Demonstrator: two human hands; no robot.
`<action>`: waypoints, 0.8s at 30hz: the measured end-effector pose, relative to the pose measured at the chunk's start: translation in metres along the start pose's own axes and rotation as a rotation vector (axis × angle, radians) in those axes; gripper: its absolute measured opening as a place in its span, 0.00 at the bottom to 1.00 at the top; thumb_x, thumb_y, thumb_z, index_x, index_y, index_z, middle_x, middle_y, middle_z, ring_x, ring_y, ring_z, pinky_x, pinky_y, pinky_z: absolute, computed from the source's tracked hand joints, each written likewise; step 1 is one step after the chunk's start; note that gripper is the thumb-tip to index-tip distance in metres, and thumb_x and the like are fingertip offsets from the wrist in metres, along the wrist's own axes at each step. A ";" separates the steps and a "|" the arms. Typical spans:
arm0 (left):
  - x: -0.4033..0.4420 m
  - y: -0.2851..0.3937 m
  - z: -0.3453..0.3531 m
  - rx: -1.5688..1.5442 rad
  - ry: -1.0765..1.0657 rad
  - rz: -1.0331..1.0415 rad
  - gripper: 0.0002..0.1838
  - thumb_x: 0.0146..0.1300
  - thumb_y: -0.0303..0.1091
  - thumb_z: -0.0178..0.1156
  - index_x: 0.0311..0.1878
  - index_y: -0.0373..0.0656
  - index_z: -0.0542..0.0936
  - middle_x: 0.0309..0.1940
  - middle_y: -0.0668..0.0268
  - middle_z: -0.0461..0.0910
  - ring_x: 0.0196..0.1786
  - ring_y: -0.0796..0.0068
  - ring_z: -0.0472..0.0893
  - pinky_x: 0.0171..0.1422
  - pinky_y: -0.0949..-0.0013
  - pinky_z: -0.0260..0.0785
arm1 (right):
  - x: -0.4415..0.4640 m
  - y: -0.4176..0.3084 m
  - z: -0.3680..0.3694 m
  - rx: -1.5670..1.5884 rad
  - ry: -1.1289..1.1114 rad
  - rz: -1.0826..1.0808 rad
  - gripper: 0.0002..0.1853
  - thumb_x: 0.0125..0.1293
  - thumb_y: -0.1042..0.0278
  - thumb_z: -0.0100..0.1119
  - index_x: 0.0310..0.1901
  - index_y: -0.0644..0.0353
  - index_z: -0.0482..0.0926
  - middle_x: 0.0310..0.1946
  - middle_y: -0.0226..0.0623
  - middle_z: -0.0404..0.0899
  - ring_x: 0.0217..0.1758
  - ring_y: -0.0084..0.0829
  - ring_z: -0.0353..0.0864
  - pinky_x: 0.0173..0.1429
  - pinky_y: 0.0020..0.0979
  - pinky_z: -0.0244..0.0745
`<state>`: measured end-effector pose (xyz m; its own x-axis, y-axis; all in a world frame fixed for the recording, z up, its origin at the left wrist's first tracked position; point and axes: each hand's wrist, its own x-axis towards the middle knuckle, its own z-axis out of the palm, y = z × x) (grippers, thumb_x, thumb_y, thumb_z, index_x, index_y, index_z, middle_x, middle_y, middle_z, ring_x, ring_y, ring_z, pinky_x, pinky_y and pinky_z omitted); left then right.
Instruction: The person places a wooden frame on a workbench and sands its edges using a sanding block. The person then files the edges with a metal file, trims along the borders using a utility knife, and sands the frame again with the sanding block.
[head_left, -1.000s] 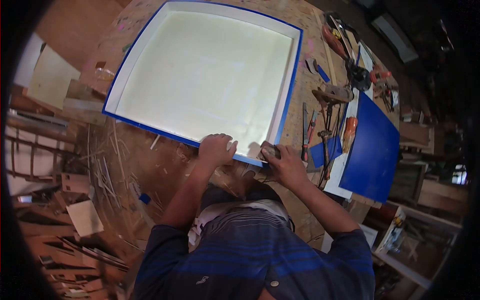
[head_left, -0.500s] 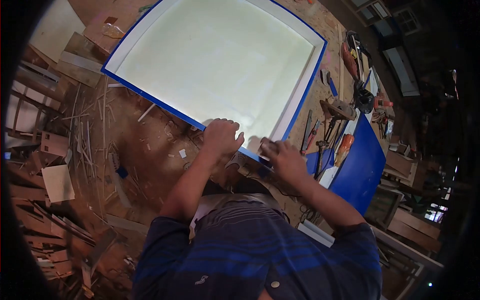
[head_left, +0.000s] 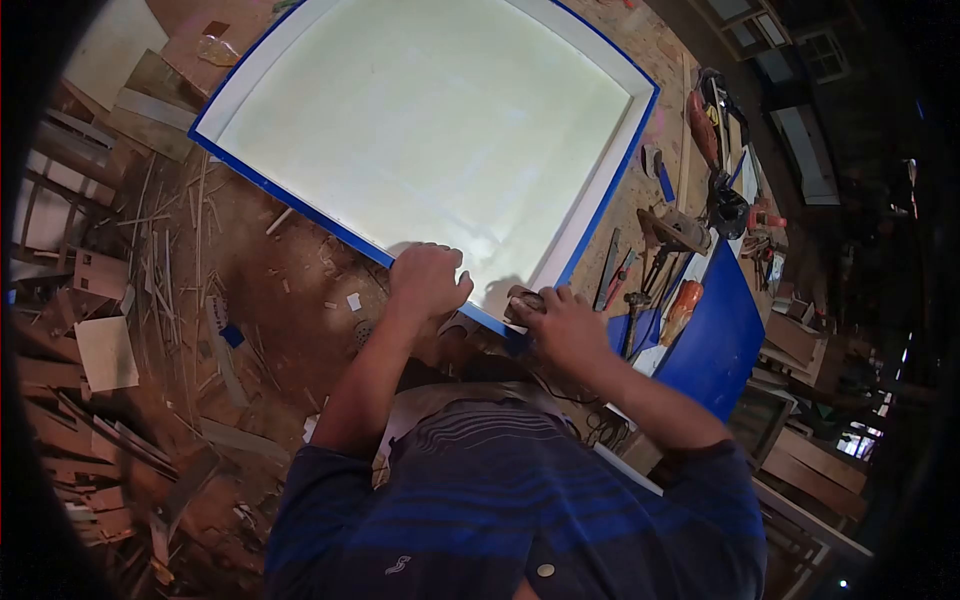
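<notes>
A large shallow tray (head_left: 420, 140) with a pale inside and blue rim lies on the wooden workbench. My left hand (head_left: 428, 280) rests over its near edge, fingers bent over the rim and thumb apart. Close to the tray's near right corner, my right hand (head_left: 560, 322) is closed round a small dark block (head_left: 525, 303), held against the rim. The block's exact kind cannot be made out. Between my two hands runs a short stretch of the near rim.
Right of the tray lie a file (head_left: 607, 268), a hammer (head_left: 636, 322), an orange-handled tool (head_left: 684, 303) and a hand plane (head_left: 676, 228). A blue panel (head_left: 715, 335) sits beyond them. Wood scraps (head_left: 105, 355) lie at the left.
The view has swung, so the tray appears turned and higher up. My right hand, with the small block, has shifted slightly along the corner. My left hand stays on the near rim.
</notes>
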<state>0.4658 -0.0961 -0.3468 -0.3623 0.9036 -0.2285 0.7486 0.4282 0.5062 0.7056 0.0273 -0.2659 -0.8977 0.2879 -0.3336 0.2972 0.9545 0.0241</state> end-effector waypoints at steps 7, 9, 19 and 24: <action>0.000 0.008 -0.007 -0.009 -0.026 -0.065 0.17 0.65 0.47 0.69 0.44 0.43 0.94 0.42 0.53 0.93 0.52 0.48 0.90 0.63 0.47 0.82 | 0.105 0.151 -0.022 -0.136 0.041 0.219 0.21 0.75 0.68 0.59 0.65 0.43 0.90 0.52 0.44 0.89 0.61 0.48 0.87 0.61 0.53 0.84; 0.003 0.008 -0.008 -0.017 -0.017 -0.072 0.17 0.64 0.46 0.69 0.45 0.43 0.93 0.43 0.53 0.93 0.53 0.49 0.90 0.64 0.47 0.82 | 0.097 0.127 -0.011 -0.023 -0.041 0.208 0.21 0.76 0.68 0.59 0.65 0.43 0.90 0.55 0.46 0.88 0.64 0.47 0.87 0.63 0.53 0.82; 0.006 0.010 -0.005 -0.040 -0.045 -0.104 0.18 0.60 0.44 0.68 0.47 0.43 0.93 0.48 0.54 0.92 0.57 0.50 0.90 0.67 0.48 0.82 | 0.114 0.177 -0.025 -0.064 0.063 0.139 0.19 0.80 0.64 0.57 0.65 0.36 0.90 0.47 0.41 0.89 0.56 0.47 0.88 0.59 0.51 0.83; 0.012 0.012 -0.012 -0.062 -0.062 -0.130 0.18 0.57 0.43 0.69 0.46 0.42 0.93 0.47 0.54 0.93 0.56 0.50 0.90 0.66 0.49 0.82 | 0.098 0.159 -0.006 -0.068 0.042 0.088 0.24 0.76 0.66 0.60 0.71 0.38 0.88 0.53 0.40 0.89 0.62 0.49 0.86 0.61 0.51 0.82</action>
<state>0.4636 -0.0806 -0.3337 -0.4173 0.8405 -0.3455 0.6614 0.5417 0.5188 0.6627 0.2076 -0.2896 -0.8824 0.3721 -0.2879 0.3537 0.9282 0.1155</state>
